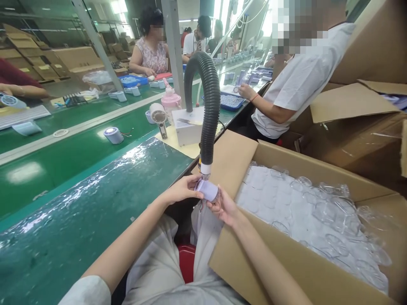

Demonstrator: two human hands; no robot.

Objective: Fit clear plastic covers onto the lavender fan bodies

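Between both hands, over my lap, I hold a lavender cylindrical housing (208, 190) with thin wires hanging below it. My left hand (184, 189) is closed round its left end, and my right hand (224, 206) grips the clear-edged right end. Right above the housing is the nozzle (205, 170) of a ribbed black hose (208, 106); whether they touch I cannot tell. The hose arches up from a white box-shaped unit (190, 131) on the bench.
An open carton (235, 156) of clear round plastic parts (333, 212) stands at my right. On the green conveyor (73, 156) sits a similar housing (113, 135) with wires. A small fan-like device (159, 116) stands beside the white unit. A co-worker (292, 84) sits ahead on the right.
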